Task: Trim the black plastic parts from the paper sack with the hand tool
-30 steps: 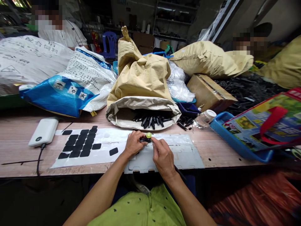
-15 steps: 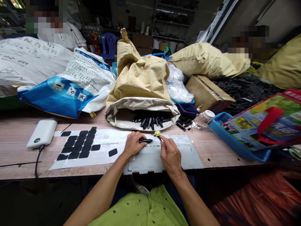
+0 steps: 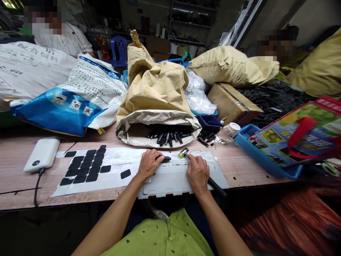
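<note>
Pen, black and slim, sits over the far left part of the board; whether it touches the board I cannot tell. The left hand pinches one end of it between thumb and fingers. The right hand is curled around the hammer close to its head, which tilts over the board's far part, right of the pen and apart from it. Its dark handle runs out past the board's near edge.

The left fingertips are so near the pen's bare end that a stray blow could catch them. The pen looks round, so a slack pinch could let it roll or skid across the board. A knock to the overhanging handle might swing the head off line.

Beyond the board, far to its left, the white sack carries Chinese print that appears to read 配合饲料. The blue-and-white sack, closer to the board on that side, has rows of characters too fine to read and three pictogram squares. Right of the board, the carrier bag shows pale lettering, partly behind its strap and illegible.
</note>
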A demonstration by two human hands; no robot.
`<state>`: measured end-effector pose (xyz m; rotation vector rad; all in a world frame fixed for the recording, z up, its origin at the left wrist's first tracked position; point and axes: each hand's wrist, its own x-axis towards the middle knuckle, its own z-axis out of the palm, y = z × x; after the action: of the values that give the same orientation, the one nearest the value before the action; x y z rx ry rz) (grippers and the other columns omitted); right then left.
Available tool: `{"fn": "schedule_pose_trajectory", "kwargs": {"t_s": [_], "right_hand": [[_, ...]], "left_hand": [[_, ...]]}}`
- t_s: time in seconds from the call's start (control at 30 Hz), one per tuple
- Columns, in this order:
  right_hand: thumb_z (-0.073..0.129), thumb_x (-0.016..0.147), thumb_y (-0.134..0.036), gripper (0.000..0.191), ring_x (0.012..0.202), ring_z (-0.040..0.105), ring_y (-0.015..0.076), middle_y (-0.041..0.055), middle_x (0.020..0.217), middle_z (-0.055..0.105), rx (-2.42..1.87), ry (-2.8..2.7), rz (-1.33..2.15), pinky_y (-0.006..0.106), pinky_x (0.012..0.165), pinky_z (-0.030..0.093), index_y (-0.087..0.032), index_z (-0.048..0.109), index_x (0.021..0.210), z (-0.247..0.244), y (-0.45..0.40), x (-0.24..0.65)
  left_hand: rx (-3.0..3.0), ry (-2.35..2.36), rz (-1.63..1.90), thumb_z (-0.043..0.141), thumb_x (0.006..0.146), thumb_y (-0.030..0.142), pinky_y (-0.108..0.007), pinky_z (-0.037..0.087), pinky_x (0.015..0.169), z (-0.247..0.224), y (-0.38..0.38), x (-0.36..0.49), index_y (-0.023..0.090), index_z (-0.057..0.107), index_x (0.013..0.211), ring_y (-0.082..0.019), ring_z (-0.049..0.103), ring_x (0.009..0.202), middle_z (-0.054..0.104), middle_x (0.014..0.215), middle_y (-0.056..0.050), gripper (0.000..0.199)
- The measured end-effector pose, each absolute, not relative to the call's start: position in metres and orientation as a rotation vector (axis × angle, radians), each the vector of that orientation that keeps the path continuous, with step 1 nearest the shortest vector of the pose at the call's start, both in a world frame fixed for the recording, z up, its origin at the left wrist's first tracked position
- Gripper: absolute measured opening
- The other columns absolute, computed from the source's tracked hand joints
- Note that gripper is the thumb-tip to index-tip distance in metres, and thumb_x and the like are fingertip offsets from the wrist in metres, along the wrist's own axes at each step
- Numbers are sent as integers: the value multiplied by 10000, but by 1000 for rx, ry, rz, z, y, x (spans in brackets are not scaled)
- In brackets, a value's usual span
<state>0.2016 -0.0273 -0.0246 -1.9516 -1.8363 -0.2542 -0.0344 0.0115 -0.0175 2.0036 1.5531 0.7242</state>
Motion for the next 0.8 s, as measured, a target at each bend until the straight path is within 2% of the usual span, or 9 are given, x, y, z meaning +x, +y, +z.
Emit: {"fn": "schedule_pose_trajectory", "kwargs": {"t_s": [0.37,0.6,0.8], "right_hand": [[542,982,-189,296,897,476,209,55,979,621,-1966,-1867,-293,322,741,273,-258,678,1236,-25,-28,201],[539,983,-196,299,905,470,209,58,992,612,-1978,-1872,-285,324,743,275,-261,670,1243,-25,-28,201],[538,968,-189,309,924,466,217,66,1007,608,-1989,-1865,-251,339,752,279,-254,663,1242,-24,-27,201]], "left_hand": [[2036,1580,681,467,1042,420,-388,346,861,-21,13,-35,270,726,930,-223,530,980,658,954,-12,320],[2078,1604,643,368,1072,449,-375,345,845,-22,12,-34,234,675,844,-219,515,953,631,919,-21,438],[2094,1617,610,355,1068,453,-367,361,843,-21,16,-34,227,649,820,-229,516,951,632,923,-30,446]]}}
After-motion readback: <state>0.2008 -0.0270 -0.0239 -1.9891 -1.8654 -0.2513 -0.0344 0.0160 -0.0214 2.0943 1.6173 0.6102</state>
